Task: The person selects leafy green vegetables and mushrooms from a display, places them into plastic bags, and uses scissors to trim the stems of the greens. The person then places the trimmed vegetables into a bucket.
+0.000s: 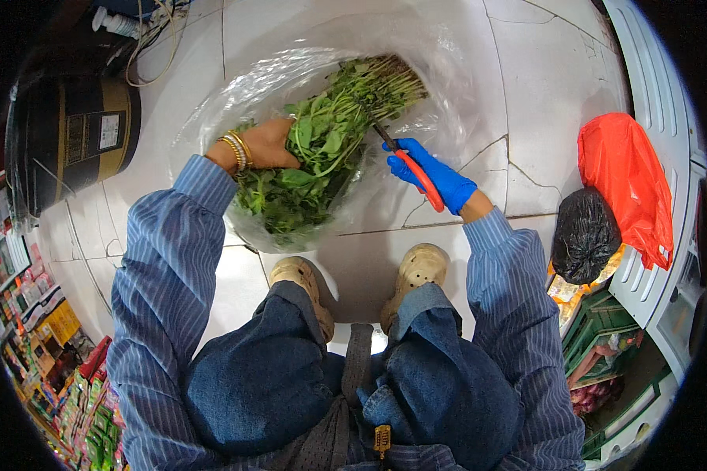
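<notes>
A bunch of leafy green stems (336, 123) lies across a clear plastic bag (212, 118) spread on the floor, its brownish cut ends toward the upper right. My bare left hand (269, 143), with bracelets at the wrist, grips the leafy part; some fingers are hidden under leaves. In a blue glove, my right hand (433, 171) holds scissors with red handles (419, 179). Their dark blades (383, 132) point up and left into the stems, and the tips are lost among the greens. More loose leaves (288, 206) fill the bag's near side.
Cracked white floor tiles (542, 70) surround the bag. On the left stands a black and gold container (73, 141), with packaged goods (53, 329) below it. At right are a red plastic bag (624, 176), a tied black bag (586, 235) and green crates (601, 329).
</notes>
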A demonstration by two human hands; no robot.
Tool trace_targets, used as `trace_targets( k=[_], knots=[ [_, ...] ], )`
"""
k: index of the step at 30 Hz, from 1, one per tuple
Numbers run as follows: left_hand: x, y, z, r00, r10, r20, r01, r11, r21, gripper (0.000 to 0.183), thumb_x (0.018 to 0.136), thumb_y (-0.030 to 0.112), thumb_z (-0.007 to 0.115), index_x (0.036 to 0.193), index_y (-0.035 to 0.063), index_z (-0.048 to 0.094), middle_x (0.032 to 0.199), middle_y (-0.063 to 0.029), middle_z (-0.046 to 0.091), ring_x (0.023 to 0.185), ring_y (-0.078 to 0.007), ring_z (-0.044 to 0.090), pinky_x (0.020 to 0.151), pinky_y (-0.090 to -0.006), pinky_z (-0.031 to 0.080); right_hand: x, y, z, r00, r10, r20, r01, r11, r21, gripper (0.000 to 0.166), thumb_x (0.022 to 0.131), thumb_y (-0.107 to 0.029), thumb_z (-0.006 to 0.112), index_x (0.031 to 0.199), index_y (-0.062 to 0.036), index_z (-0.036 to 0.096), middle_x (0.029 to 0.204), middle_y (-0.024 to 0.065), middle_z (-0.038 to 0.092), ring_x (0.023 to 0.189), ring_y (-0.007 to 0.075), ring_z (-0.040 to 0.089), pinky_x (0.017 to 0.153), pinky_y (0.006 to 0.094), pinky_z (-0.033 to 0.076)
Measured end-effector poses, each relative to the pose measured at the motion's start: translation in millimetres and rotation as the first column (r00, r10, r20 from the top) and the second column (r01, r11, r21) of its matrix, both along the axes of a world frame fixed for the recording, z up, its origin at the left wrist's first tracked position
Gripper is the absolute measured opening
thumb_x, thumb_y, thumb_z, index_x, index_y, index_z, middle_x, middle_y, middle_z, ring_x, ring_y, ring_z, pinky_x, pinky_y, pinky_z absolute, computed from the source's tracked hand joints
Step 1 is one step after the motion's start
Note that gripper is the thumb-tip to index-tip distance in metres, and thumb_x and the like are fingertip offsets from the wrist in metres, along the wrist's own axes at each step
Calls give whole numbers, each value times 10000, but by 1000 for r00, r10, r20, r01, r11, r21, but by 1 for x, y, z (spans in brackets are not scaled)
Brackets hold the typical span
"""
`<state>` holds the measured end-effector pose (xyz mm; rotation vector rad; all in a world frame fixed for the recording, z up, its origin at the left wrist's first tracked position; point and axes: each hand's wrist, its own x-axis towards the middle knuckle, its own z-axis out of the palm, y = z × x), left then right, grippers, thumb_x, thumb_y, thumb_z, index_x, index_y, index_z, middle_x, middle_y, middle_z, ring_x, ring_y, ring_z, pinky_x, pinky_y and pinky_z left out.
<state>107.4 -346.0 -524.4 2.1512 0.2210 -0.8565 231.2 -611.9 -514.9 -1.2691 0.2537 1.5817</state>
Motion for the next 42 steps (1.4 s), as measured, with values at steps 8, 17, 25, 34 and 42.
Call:
trace_targets(
  k=[8,17,25,34,42],
  knots=[
    [-4,-1,-9,999,-21,38,20,1000,22,538,588,120,675,1056,-32,456,910,-189,586,851,-283,566,770,-340,448,-13,-21,-67,763,157,627,-267,960,85,234,881,-220,446,1058,-82,509,897,44,580,784,94,560,617,180,438],
    [-3,-1,-3,993,103,-60,-101,994,34,592,571,152,692,1071,-39,438,918,-184,584,842,-276,562,762,-339,446,-8,-15,-54,816,211,538,-289,955,64,172,851,-202,498,966,-81,542,759,21,580,599,70,522,520,196,415],
    [4,-31,11,978,-202,48,182,945,271,400,607,124,603,959,-29,488,934,-226,555,903,-353,528,776,-397,440,6,-2,-46,993,96,72,-100,994,53,309,882,-333,413,986,-71,539,777,-17,547,604,80,500,582,203,419],
    [-3,-49,3,935,-296,193,205,899,387,312,592,52,573,886,-20,499,904,-188,544,847,-343,539,739,-405,452,-3,-12,-51,847,284,450,-303,952,-32,351,881,-361,403,1001,-69,558,897,-1,622,551,39,496,485,172,410],
    [-10,-28,-12,993,-25,114,-7,962,273,519,578,137,607,1049,-13,450,871,-215,547,828,-370,527,731,-411,427,-9,-3,-26,966,130,224,-109,989,-104,344,848,-400,443,891,-106,617,704,-51,595,432,27,418,356,156,324]
  ],
)
